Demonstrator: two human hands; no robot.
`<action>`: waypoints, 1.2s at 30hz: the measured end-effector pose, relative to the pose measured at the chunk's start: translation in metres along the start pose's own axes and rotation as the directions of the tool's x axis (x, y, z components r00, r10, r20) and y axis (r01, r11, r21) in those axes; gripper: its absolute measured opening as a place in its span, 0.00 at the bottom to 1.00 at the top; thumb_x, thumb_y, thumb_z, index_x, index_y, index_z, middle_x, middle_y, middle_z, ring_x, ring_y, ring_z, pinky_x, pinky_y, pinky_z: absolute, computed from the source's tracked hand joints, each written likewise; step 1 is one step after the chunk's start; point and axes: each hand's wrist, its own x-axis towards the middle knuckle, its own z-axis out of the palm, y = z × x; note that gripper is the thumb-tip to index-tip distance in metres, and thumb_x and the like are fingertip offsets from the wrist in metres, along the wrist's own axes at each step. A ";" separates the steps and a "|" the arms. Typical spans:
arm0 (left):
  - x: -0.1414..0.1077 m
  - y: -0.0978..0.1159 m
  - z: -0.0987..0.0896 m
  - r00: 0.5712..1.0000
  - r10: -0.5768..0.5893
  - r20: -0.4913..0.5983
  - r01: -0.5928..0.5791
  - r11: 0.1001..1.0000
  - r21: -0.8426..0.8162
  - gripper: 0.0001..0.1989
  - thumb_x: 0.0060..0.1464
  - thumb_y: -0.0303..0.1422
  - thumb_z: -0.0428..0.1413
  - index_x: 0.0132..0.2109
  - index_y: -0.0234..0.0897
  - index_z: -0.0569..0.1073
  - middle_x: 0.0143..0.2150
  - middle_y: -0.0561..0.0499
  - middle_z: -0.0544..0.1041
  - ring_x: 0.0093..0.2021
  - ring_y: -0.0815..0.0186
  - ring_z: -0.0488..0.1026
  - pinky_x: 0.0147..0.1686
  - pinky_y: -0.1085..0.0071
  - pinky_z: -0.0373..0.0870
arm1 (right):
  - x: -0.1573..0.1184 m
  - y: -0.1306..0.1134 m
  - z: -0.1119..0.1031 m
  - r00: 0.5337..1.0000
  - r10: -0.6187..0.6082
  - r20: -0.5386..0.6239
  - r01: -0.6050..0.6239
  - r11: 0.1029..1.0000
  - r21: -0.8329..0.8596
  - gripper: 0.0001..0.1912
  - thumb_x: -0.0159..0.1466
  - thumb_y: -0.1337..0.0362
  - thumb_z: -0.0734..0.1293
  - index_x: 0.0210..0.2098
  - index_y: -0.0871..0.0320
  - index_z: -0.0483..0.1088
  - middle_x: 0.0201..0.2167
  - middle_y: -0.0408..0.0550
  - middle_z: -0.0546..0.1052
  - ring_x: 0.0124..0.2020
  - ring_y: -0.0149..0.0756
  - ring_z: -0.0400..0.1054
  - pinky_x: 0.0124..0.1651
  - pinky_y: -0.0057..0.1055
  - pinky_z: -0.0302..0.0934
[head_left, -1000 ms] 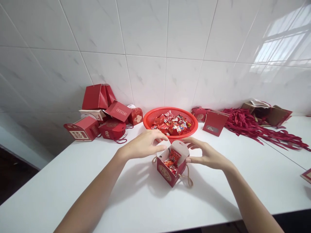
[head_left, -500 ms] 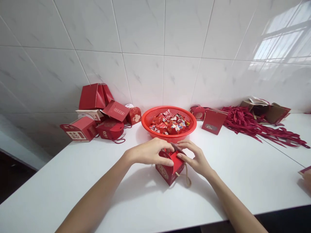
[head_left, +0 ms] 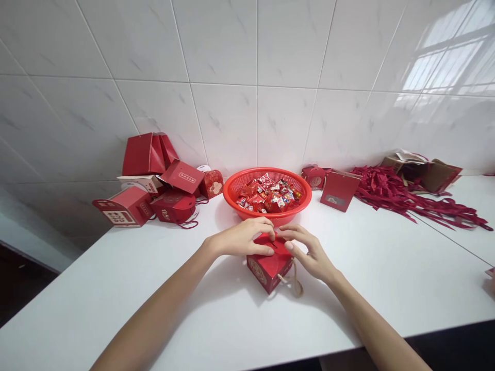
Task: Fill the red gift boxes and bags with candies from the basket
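Just now, red cardboard box point(head_left: 266, 274) got top flaps point(head_left: 279, 253) folded down, opening covered; box sat at six o'clock from round red plastic basket point(head_left: 228, 194), left hand point(head_left: 249, 238) and right hand point(head_left: 309, 251) loosely open atop.

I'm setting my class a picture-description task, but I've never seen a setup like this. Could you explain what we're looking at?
There is no machine here: a person works bare-handed, and one camera worn on the head looks forward and down. So every picture shares that viewpoint.

The left hand and right hand are at the top of a red box, which rests on a white table. It isn't lifted. A cord hangs from its side.

Behind it, a red basket holds wrapped packets. Toward the left are more boxes; toward the right, dark-red ribbons.
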 end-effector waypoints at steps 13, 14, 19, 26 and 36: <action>-0.004 -0.002 0.000 0.948 -0.303 -0.100 0.312 0.947 0.081 0.19 0.49 0.49 0.61 0.30 0.39 0.67 0.36 0.50 0.72 0.36 0.62 0.68 0.32 0.70 0.61 | 0.002 0.005 -0.003 0.870 0.413 0.270 -0.490 0.788 0.373 0.26 0.61 0.45 0.69 0.49 0.58 0.67 0.20 0.40 0.74 0.20 0.34 0.69 0.22 0.29 0.62; -0.003 -0.004 0.001 0.946 -0.313 -0.088 0.319 0.946 0.064 0.19 0.48 0.49 0.62 0.30 0.38 0.67 0.35 0.51 0.71 0.35 0.63 0.67 0.30 0.70 0.60 | 0.003 0.003 -0.006 0.854 0.416 0.314 -0.518 0.745 0.421 0.28 0.60 0.47 0.71 0.51 0.58 0.66 0.19 0.39 0.74 0.20 0.35 0.69 0.21 0.29 0.61; 0.002 -0.009 0.002 0.931 -0.364 -0.035 0.364 0.931 -0.024 0.21 0.46 0.48 0.63 0.30 0.39 0.63 0.29 0.56 0.67 0.28 0.67 0.61 0.26 0.71 0.55 | 0.007 -0.004 -0.031 0.902 0.389 0.186 -0.424 0.721 0.548 0.28 0.53 0.54 0.77 0.50 0.54 0.68 0.21 0.37 0.72 0.24 0.33 0.68 0.31 0.33 0.65; 0.003 -0.005 0.007 0.904 -0.420 -0.083 0.419 0.908 -0.028 0.20 0.46 0.49 0.62 0.29 0.39 0.64 0.27 0.55 0.71 0.28 0.65 0.66 0.25 0.70 0.56 | 0.008 -0.014 -0.055 0.955 0.289 -0.068 -0.213 0.828 0.519 0.19 0.58 0.50 0.71 0.45 0.51 0.71 0.32 0.47 0.76 0.31 0.40 0.71 0.41 0.45 0.69; -0.012 0.032 -0.017 0.942 -0.091 -0.324 -0.137 0.775 -0.617 0.23 0.53 0.43 0.62 0.52 0.37 0.70 0.45 0.45 0.78 0.43 0.60 0.77 0.46 0.61 0.72 | 0.012 -0.060 -0.034 0.967 0.192 -0.166 -0.149 0.959 0.239 0.18 0.61 0.55 0.73 0.48 0.53 0.71 0.45 0.51 0.78 0.41 0.41 0.74 0.47 0.42 0.70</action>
